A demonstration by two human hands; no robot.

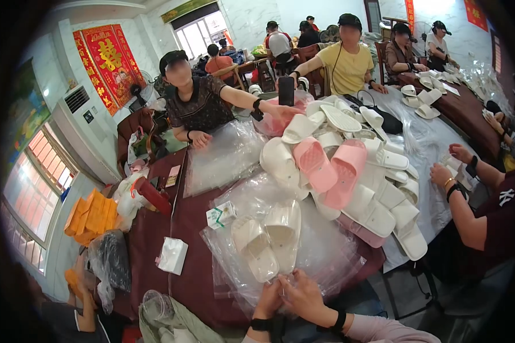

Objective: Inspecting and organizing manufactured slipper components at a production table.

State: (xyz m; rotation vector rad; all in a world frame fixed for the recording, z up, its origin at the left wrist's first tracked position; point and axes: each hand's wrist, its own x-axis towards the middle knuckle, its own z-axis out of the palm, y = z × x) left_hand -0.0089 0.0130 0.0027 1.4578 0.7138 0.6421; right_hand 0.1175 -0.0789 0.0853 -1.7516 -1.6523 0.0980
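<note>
A pair of white slippers lies side by side in front of me, with clear plastic over and around it. Just at their near ends, my left hand and my right hand meet with fingers closed, pinching what looks like the edge of the clear plastic bag. The exact grip is small and partly hidden by the fingers. Beneath the pair spreads a stack of flat clear bags. Beyond it rises a heap of white slippers, with pink slippers on top.
A small white-and-green box and a white tissue pack sit on the dark red table. More flat bags lie farther back. A co-worker's hands handle slippers at right; another person reaches across, and someone holds a phone.
</note>
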